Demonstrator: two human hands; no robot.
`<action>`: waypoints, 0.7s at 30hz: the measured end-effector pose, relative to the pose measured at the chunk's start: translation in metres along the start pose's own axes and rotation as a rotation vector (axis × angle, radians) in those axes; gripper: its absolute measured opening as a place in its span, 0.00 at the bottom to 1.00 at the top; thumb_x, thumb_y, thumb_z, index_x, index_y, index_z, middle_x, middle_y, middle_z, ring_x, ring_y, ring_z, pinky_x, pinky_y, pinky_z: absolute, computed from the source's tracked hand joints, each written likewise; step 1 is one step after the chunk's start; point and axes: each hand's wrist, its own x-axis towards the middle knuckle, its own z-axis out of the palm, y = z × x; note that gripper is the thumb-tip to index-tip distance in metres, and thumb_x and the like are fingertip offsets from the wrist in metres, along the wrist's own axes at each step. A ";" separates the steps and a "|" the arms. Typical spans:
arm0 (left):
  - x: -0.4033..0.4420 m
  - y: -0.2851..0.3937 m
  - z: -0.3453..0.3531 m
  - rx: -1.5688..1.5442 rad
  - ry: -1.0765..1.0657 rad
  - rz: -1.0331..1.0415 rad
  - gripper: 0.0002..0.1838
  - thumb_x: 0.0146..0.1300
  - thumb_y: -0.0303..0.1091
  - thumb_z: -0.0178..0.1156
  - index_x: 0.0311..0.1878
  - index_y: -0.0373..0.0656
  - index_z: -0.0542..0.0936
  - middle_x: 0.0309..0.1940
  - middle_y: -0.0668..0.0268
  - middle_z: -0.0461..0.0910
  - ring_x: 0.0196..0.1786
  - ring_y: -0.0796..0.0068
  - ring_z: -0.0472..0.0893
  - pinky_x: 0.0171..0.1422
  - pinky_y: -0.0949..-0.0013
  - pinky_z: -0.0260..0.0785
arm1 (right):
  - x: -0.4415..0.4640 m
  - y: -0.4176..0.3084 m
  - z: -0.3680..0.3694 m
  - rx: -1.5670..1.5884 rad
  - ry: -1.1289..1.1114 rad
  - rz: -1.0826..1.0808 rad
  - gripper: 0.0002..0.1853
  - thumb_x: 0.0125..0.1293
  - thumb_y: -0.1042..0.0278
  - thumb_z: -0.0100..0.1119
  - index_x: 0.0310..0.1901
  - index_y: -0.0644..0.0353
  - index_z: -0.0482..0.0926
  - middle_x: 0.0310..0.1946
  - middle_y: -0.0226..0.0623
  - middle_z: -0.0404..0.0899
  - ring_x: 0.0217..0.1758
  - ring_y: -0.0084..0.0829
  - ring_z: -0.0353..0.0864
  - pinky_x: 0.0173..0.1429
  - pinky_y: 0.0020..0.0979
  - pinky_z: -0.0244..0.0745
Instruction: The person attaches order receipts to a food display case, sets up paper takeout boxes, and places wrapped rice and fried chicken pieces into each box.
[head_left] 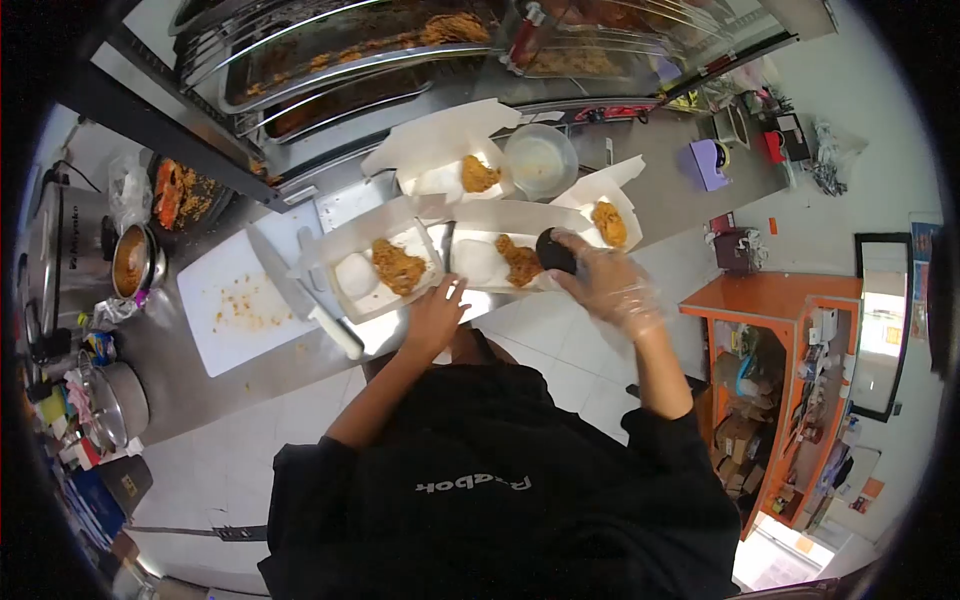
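Note:
My left hand (pixel 437 318) is bare, fingers apart, at the front edge between two open boxes. My right hand (pixel 605 287), in a clear plastic glove, grips a round black object (pixel 556 251) over the right end of the middle box. That middle box holds a white mound (pixel 480 260) and fried chicken (pixel 518 262). The left box has another white mound (pixel 356 276) and a chicken piece (pixel 398 267). Behind them, a third box (pixel 440 150) contains chicken (pixel 480 175). At the right, chicken (pixel 609 224) lies in a fourth box (pixel 632 180).
A large knife (pixel 290 280) lies on the crumb-strewn white cutting board (pixel 215 325) at the left. Behind the boxes are a clear round tub (pixel 541 160) and a rack of trays (pixel 350 60). An orange shelf (pixel 770 292) stands at the right.

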 end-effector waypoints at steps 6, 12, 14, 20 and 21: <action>0.001 0.002 0.013 0.007 0.082 -0.049 0.06 0.56 0.33 0.60 0.31 0.40 0.78 0.36 0.62 0.72 0.39 0.62 0.77 0.38 0.61 0.74 | 0.077 0.024 0.103 -0.030 -0.200 -0.075 0.33 0.53 0.48 0.61 0.59 0.53 0.68 0.41 0.49 0.81 0.47 0.48 0.80 0.51 0.45 0.74; -0.004 0.009 0.014 -0.105 0.087 -0.130 0.08 0.55 0.32 0.61 0.28 0.37 0.76 0.33 0.60 0.70 0.39 0.60 0.76 0.39 0.60 0.74 | 0.047 0.010 0.033 -0.120 -0.142 -0.095 0.34 0.52 0.47 0.64 0.58 0.55 0.68 0.40 0.51 0.81 0.45 0.46 0.82 0.48 0.43 0.75; -0.003 0.008 0.016 -0.099 0.128 -0.117 0.09 0.55 0.32 0.62 0.26 0.36 0.75 0.33 0.60 0.70 0.38 0.60 0.76 0.39 0.60 0.74 | 0.081 0.025 0.096 -0.241 -0.200 -0.126 0.34 0.49 0.44 0.65 0.54 0.56 0.70 0.42 0.48 0.81 0.47 0.45 0.81 0.48 0.43 0.75; 0.002 0.009 0.015 -0.161 0.121 -0.161 0.11 0.55 0.33 0.63 0.25 0.36 0.74 0.30 0.59 0.69 0.37 0.58 0.76 0.40 0.59 0.72 | 0.089 0.031 0.036 -0.091 -0.263 -0.189 0.29 0.52 0.53 0.63 0.53 0.58 0.71 0.43 0.50 0.80 0.48 0.45 0.80 0.50 0.43 0.74; 0.002 0.009 0.016 -0.175 0.134 -0.167 0.11 0.55 0.33 0.63 0.25 0.36 0.74 0.30 0.59 0.69 0.36 0.58 0.76 0.40 0.59 0.72 | 0.067 0.021 0.015 -0.060 -0.187 -0.203 0.29 0.51 0.53 0.63 0.53 0.58 0.71 0.43 0.50 0.80 0.48 0.46 0.80 0.50 0.43 0.74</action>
